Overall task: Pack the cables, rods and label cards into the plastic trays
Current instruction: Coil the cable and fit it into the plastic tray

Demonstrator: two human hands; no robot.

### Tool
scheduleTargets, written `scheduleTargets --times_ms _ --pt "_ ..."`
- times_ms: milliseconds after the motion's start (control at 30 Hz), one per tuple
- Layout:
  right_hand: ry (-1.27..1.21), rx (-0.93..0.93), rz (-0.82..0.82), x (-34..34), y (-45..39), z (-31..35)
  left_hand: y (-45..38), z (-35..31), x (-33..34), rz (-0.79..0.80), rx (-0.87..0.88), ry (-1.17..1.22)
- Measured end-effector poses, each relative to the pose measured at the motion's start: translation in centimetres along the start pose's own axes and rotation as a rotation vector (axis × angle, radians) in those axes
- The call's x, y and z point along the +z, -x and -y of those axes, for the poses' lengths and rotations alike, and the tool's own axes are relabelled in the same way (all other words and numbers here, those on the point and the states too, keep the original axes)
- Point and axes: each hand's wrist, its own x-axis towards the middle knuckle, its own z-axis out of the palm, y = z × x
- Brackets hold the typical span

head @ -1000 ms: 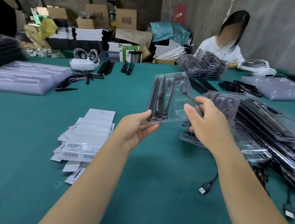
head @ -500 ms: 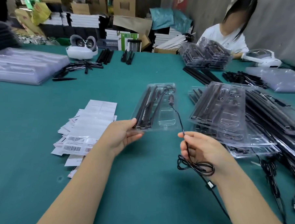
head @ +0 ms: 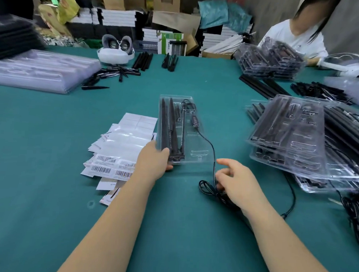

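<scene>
Tray [head: 196, 144], one clear plastic one, lies flat on the green table [head: 47, 212] at centre, just right of the label cards [head: 120, 149]. I count three long black rods [head: 170, 131] seated in its left channels, tips pointing away from me. One cable [head: 212, 149] has its inline connector sitting in the tray's upper right pocket; the rest runs out over the near right edge and ends in a loose coil on the cloth.

Left hand [head: 155, 161]: thumb on top, fingers under, gripping the tray's near left corner.
Right hand [head: 237, 183]: fingers curled over the coil, pinching the cable; index finger held out straight.

Label cards: a fanned heap, too overlapped to count; I can see four barcoded ones at the near end.

Filled trays [head: 293, 136]: a slumped stack to the right, layers blurred, count unclear. Empty tray stack [head: 39, 72] far left. Two headsets [head: 116, 51] on the far edge. One other person [head: 296, 36] sits far right.
</scene>
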Motion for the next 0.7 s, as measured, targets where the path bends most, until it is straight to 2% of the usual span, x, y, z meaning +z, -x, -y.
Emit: scheduleTargets --times_ms 67,167,300,367,700 --pt "0.22 -0.079 -0.004 0.1 0.2 -0.3 0.1 0.4 0.0 -0.06 0.163 -0.313" --pt "0.302 -0.121 -0.035 1.1 0.8 -0.4 0.5 0.6 0.3 -0.081 0.441 -0.781" --pt "0.363 -0.144 -0.082 1.5 0.8 -0.5 0.6 0.9 1.1 0.154 0.612 -0.971" --pt "0.337 -0.142 -0.084 1.2 0.6 -0.7 0.3 1.1 1.2 0.188 0.65 -1.073" --pt "0.472 -0.257 -0.05 1.3 0.9 -0.9 0.4 1.3 0.8 0.207 0.614 -0.874"
